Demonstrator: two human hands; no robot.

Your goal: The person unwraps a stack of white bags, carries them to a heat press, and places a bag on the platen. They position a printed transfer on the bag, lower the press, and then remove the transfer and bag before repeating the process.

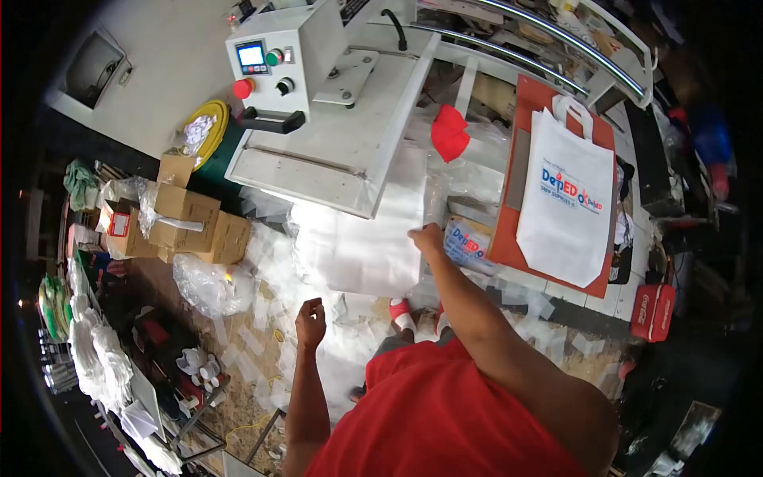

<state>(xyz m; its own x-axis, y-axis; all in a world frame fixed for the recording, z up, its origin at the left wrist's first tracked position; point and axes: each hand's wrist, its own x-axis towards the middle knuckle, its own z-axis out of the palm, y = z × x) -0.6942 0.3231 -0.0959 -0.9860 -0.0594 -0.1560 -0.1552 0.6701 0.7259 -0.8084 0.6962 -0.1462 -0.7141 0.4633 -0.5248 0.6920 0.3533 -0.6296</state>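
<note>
My right hand (427, 242) is closed on the right edge of a white bag (362, 250), which lies under the front of a heat press (318, 151). Lower and to the left, my left hand (311, 322) hangs apart from the bag with its fingers curled; whether they hold anything is too small to tell. A printed white tote bag (568, 203) lies flat on a red-brown board (509, 230) at the right. Between press and board is a red cloth (451, 133).
Cardboard boxes (187, 219) and clear plastic wrap (211, 286) stand left of the press. White bags (99, 358) are piled at the lower left. Scraps litter the floor (238, 358). Metal rails (556, 36) cross the top right, and a red case (653, 312) sits at the right.
</note>
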